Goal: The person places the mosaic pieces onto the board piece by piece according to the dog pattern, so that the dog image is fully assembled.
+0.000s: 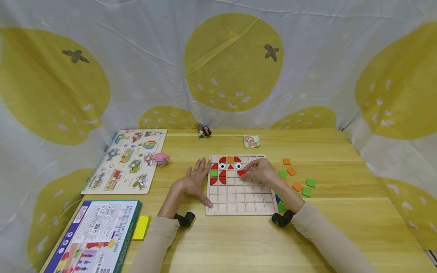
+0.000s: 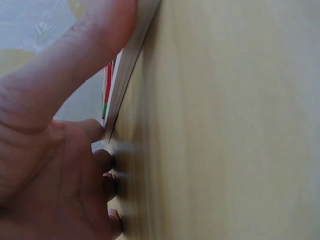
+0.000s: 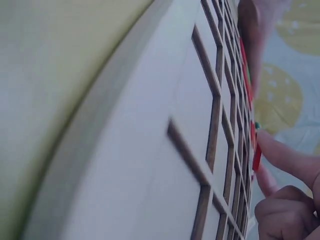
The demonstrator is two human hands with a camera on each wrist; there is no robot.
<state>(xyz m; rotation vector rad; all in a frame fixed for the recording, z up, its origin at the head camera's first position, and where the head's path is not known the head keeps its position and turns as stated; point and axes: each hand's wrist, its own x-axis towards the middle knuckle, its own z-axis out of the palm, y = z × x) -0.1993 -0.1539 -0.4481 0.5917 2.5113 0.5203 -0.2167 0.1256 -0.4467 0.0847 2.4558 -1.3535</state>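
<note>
Table [image 1: 222, 242]: wood-grained, beneath the rest.
Grid board [image 1: 246, 197]: pale, mid-table; I judged it stiff, light enough to slide, best steadied by its rim.
Left hand [image 1: 195, 182]: mine, fingers spread along the board's left side, thumb on its rim toward the near-left corner; nothing gripped.
Right hand [image 1: 263, 172]: mine, apart from the left, pinching one red piece above the board's far half.
Loose tiles [image 1: 310, 182]: green and orange, scattered right of the board.
Red piece [image 1: 241, 172]: just near of the right-hand eye piece [image 1: 238, 166]; thin, probably light, rigid, slightly slick; best taken by opposite edges.
</note>
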